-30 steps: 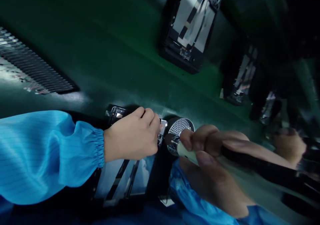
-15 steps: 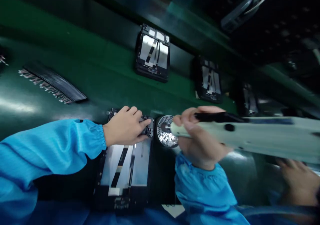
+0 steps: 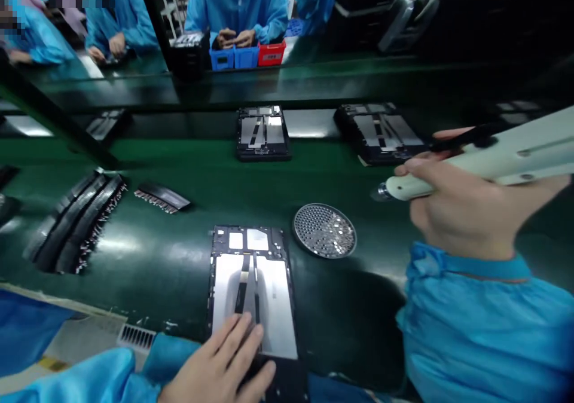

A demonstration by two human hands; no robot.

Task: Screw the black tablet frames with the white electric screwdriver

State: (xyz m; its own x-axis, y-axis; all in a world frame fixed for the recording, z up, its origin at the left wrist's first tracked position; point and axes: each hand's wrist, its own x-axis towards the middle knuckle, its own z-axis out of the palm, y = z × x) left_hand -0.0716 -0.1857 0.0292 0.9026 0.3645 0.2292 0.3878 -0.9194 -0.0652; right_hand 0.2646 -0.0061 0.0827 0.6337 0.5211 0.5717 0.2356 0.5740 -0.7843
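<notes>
An opened tablet [image 3: 275, 307] lies in front of me on the green bench, with silver panels and dark flat cables inside its black frame. My left hand [image 3: 226, 358] rests on its lower part, fingers extended and slightly apart, holding nothing. In my right hand [image 3: 470, 211] is a pale electric screwdriver [image 3: 533, 143], raised at the right with its tip pointing left. The tip is apart from the tablet and from a round perforated metal dish [image 3: 307, 220], which holds small shiny pieces that look like screws.
Behind are stacked open tablets [image 3: 263, 131] and another pile [image 3: 381, 131]. At left lie black strips with thin wires [image 3: 85, 217] and a smaller bundle [image 3: 162, 197]. A dark post [image 3: 58, 110] slants at left. Across the line, co-workers in blue sit behind blue bins [image 3: 246, 57] and a red bin [image 3: 271, 54].
My view has lifted and levelled. My left hand has slid from the tablet's top edge to its lower part. My right hand has carried the screwdriver away from the dish, to the right.
</notes>
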